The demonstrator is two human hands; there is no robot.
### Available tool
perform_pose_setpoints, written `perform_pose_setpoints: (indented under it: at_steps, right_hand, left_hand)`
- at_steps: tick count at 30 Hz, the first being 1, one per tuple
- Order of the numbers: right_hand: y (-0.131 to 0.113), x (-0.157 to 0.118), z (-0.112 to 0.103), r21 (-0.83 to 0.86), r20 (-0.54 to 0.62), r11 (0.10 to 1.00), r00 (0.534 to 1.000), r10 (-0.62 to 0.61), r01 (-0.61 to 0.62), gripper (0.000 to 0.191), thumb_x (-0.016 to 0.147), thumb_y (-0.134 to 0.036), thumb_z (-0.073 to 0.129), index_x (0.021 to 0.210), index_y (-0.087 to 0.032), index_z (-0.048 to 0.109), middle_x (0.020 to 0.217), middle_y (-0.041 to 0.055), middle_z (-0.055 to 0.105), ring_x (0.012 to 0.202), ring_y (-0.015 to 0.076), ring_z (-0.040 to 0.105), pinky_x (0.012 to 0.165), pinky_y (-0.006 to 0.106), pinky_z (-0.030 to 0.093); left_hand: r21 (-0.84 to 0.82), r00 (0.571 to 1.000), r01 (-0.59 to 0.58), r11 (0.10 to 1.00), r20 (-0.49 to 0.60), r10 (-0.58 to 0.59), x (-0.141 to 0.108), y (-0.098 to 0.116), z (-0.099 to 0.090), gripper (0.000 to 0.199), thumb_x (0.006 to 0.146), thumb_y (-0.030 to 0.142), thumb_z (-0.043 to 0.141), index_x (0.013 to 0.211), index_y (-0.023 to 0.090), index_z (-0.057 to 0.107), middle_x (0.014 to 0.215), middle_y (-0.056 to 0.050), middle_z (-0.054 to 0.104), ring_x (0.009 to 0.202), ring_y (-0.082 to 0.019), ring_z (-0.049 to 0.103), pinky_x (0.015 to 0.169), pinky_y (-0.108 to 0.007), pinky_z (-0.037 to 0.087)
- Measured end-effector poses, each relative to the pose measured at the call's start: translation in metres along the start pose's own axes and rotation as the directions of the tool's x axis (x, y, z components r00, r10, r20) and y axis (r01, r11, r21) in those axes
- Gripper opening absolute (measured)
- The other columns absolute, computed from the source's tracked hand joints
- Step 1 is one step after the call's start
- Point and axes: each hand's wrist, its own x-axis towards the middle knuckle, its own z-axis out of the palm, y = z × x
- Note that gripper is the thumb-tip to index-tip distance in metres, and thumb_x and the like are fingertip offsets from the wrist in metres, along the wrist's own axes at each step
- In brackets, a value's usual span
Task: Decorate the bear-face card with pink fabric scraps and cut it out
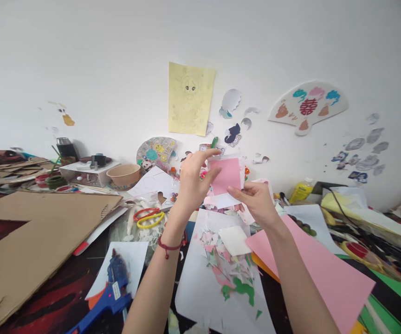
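A small pink paper square (225, 175) is held up in front of me, with white paper (226, 200) showing behind it along the lower and right edges. My right hand (258, 198) pinches its lower right part, thumb in front. My left hand (197, 178) is at the left side, thumb on the pink face and index finger curved along the top edge; its other fingers are partly hidden. Below lies a white sheet (200, 292) with many pink, white and green paper scraps (230, 266) and a blank white piece (235, 240).
A large pink sheet (320, 269) lies at the right, over green paper. To the left are a blue glue gun (115, 297) on white paper and big brown cardboard (64, 222). Behind stand a tan bowl (124, 175) and a yellow bottle (301, 191), before the wall.
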Motion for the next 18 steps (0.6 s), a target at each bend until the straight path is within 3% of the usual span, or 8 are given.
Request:
perform_pose_setpoints:
  at_steps: [3, 5, 7, 9, 11, 14, 16, 18]
  right_hand:
    - [0.001, 0.001, 0.0, 0.0, -0.051, 1.0, 0.999, -0.019, 0.019, 0.03, 0.076, -0.041, 0.079, 0.064, -0.016, 0.068, 0.05, -0.0015, 0.061, 0.041, 0.0119, 0.053, 0.039, 0.025, 0.042]
    - [0.003, 0.002, 0.001, 0.015, -0.087, 0.999, 0.995, -0.043, 0.045, 0.029, 0.074, -0.041, 0.08, 0.064, -0.017, 0.067, 0.051, -0.0019, 0.061, 0.043, 0.0123, 0.054, 0.04, 0.025, 0.044]
    - [0.003, 0.003, 0.001, 0.02, -0.121, 0.998, 0.991, -0.058, 0.061, 0.03, 0.073, -0.041, 0.081, 0.061, -0.018, 0.065, 0.048, -0.0025, 0.059, 0.044, 0.013, 0.055, 0.04, 0.025, 0.044]
    - [0.004, 0.003, 0.001, 0.01, -0.159, 0.998, 0.985, -0.063, 0.066, 0.03, 0.072, -0.041, 0.081, 0.06, -0.018, 0.065, 0.047, -0.0024, 0.059, 0.045, 0.0145, 0.056, 0.04, 0.026, 0.045]
    - [0.006, 0.004, 0.0, 0.006, -0.186, 0.998, 0.98, -0.067, 0.069, 0.026, 0.072, -0.041, 0.081, 0.067, -0.018, 0.071, 0.056, -0.0004, 0.066, 0.051, 0.0168, 0.061, 0.044, 0.028, 0.049]
    - [0.007, 0.004, -0.002, 0.006, -0.186, 0.992, 0.974, -0.126, 0.129, 0.021, 0.075, -0.038, 0.08, 0.087, -0.021, 0.077, 0.083, 0.0025, 0.076, 0.073, 0.0213, 0.069, 0.067, 0.035, 0.058]
    - [0.005, 0.004, -0.005, -0.06, -0.176, 0.973, 0.957, -0.229, 0.222, 0.018, 0.078, -0.035, 0.077, 0.092, -0.024, 0.078, 0.094, 0.0031, 0.077, 0.088, 0.0237, 0.07, 0.082, 0.039, 0.056]
    - [0.001, 0.002, -0.008, -0.168, -0.147, 0.93, 0.924, -0.352, 0.327, 0.014, 0.08, -0.033, 0.075, 0.092, -0.026, 0.079, 0.096, 0.0044, 0.076, 0.094, 0.025, 0.068, 0.087, 0.041, 0.054]
  left_hand:
    - [-0.168, 0.989, 0.146, 0.975, 0.038, -0.142, 0.0, -0.004, 0.001, 0.041, 0.086, 0.034, 0.07, 0.123, 0.023, 0.056, 0.102, -0.004, 0.068, 0.08, -0.014, 0.058, 0.077, -0.03, 0.046]
    - [-0.267, 0.96, 0.252, 0.93, 0.192, -0.205, -0.001, -0.008, 0.001, 0.036, 0.085, 0.039, 0.07, 0.116, 0.021, 0.06, 0.093, -0.003, 0.069, 0.076, -0.014, 0.059, 0.071, -0.028, 0.046]
    - [-0.311, 0.913, 0.315, 0.897, 0.359, -0.196, -0.001, -0.011, 0.0, 0.028, 0.086, 0.041, 0.068, 0.102, 0.018, 0.066, 0.087, -0.004, 0.07, 0.072, -0.013, 0.059, 0.066, -0.027, 0.045]
    - [-0.298, 0.881, 0.325, 0.898, 0.441, -0.172, -0.003, -0.013, 0.0, 0.025, 0.086, 0.04, 0.068, 0.091, 0.016, 0.07, 0.083, -0.005, 0.071, 0.069, -0.013, 0.057, 0.064, -0.027, 0.044]
    - [-0.274, 0.885, 0.301, 0.914, 0.436, -0.161, -0.004, -0.013, 0.001, 0.022, 0.086, 0.038, 0.068, 0.086, 0.016, 0.071, 0.079, -0.003, 0.07, 0.069, -0.013, 0.057, 0.064, -0.028, 0.044]
    - [-0.28, 0.924, 0.238, 0.93, 0.36, -0.129, -0.004, -0.009, 0.003, 0.014, 0.086, 0.031, 0.069, 0.083, 0.018, 0.07, 0.076, -0.001, 0.069, 0.07, -0.014, 0.057, 0.067, -0.028, 0.045]
    - [-0.315, 0.949, 0.185, 0.931, 0.304, -0.086, -0.003, -0.006, 0.003, 0.01, 0.085, 0.027, 0.069, 0.08, 0.019, 0.071, 0.077, -0.002, 0.069, 0.072, -0.015, 0.059, 0.069, -0.029, 0.047]
    - [-0.356, 0.966, 0.108, 0.928, 0.259, -0.013, -0.002, -0.003, 0.002, 0.008, 0.085, 0.024, 0.069, 0.079, 0.02, 0.072, 0.08, -0.003, 0.071, 0.077, -0.016, 0.063, 0.074, -0.032, 0.05]
